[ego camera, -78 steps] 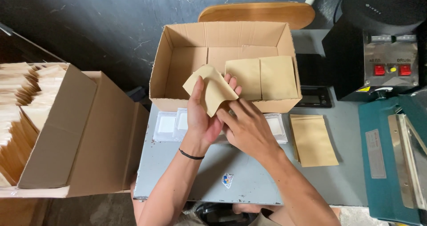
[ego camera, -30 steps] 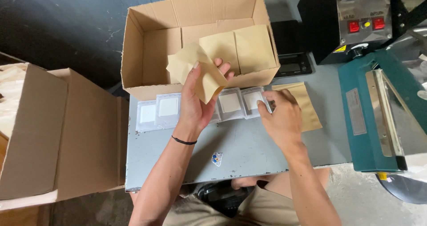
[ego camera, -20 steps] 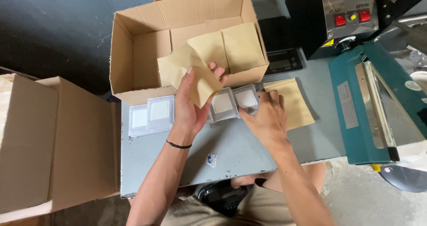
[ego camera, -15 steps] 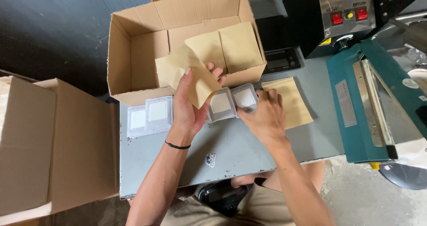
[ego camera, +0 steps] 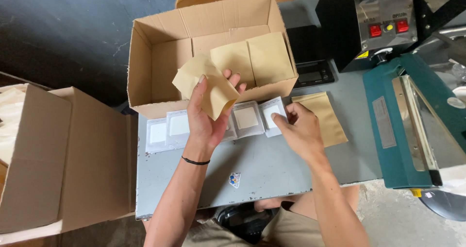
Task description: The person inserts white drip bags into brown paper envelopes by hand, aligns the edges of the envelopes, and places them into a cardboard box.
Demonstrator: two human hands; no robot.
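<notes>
Head camera, looking down on a grey metal surface. The left hand is curled around a flat, tan kraft-paper pouch, thumb on its face and fingers behind; the pouch is tilted cornerwise, slightly creased, and raised above the surface's far edge, in front of an open brown cardboard box. The right hand rests half-closed on the surface, fingertips touching a small clear plastic packet with a white square inside; whether it grips the packet cannot be told. More such clear packets lie in a row along the far edge. Another tan pouch lies flat just right of the right hand. More tan pouches stand upright inside the box.
</notes>
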